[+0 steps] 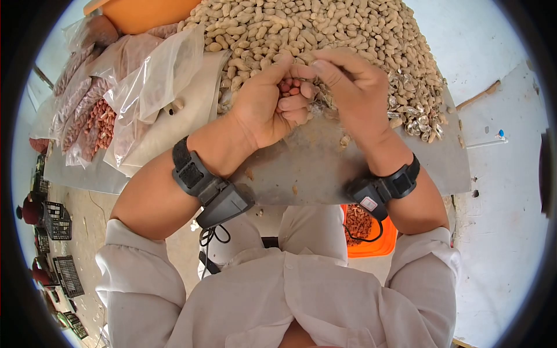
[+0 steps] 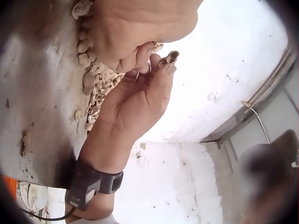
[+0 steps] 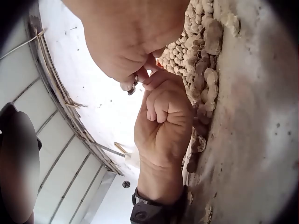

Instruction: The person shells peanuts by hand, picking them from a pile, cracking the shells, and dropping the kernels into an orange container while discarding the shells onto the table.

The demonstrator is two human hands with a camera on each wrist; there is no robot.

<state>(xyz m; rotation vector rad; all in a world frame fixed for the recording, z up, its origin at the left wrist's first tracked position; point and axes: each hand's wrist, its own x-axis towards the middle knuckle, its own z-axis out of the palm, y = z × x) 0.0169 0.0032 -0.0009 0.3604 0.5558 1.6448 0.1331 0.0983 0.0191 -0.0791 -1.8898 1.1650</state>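
Observation:
My left hand point(image 1: 258, 107) is palm up with its fingers curled round several red peanut kernels point(image 1: 289, 87). Close beside it, my right hand point(image 1: 361, 95) has its thumb and forefinger together at the left fingertips. The left wrist view shows an opened peanut shell point(image 2: 169, 58) pinched in the right hand point(image 2: 135, 105), with the left hand point(image 2: 145, 28) above. In the right wrist view the shell point(image 3: 133, 86) hangs at the right hand point(image 3: 131, 37), and the left hand point(image 3: 164, 114) is curled beneath it. Fingers partly hide the kernels.
A large heap of unshelled peanuts point(image 1: 325, 29) covers the back of the metal table point(image 1: 278, 174). Broken shells point(image 1: 423, 119) lie at its right. Bags of red kernels point(image 1: 101, 124) are at the left, before an orange basin point(image 1: 142, 14). Below the table's edge stands an orange container point(image 1: 374, 248).

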